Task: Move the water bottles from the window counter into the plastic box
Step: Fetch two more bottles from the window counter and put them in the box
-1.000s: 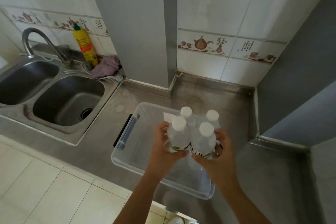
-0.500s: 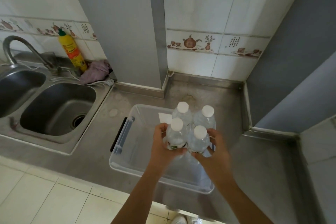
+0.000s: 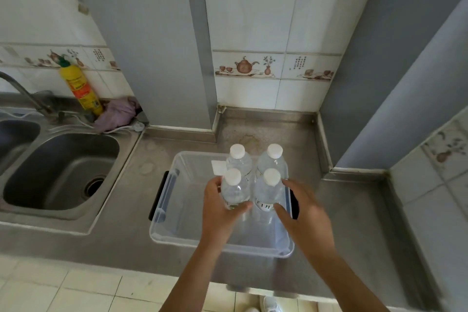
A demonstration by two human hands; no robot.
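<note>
Several clear water bottles point(image 3: 235, 190) with white caps stand bunched together over the right half of a clear plastic box point(image 3: 162, 233) that has black handles. My left hand point(image 3: 217, 213) grips the near-left bottle, with its thumb curled across the label. My right hand point(image 3: 306, 215) is curved round the near-right bottle point(image 3: 266, 192), thumb and forefinger against it, and is slightly blurred. The bottles' lower parts sit below the box rim. I cannot tell whether they rest on its floor.
The box sits on a steel counter point(image 3: 354, 210) in a corner between tiled and grey walls. To the left are a sink point(image 3: 60, 172), a tap point(image 3: 20, 88), a yellow detergent bottle point(image 3: 81, 88) and a purple cloth point(image 3: 117, 114). The counter's front edge runs just below the box.
Both hands have carried the bunch of bottles down and further into the right side of the box. My right hand has eased outward a little.
</note>
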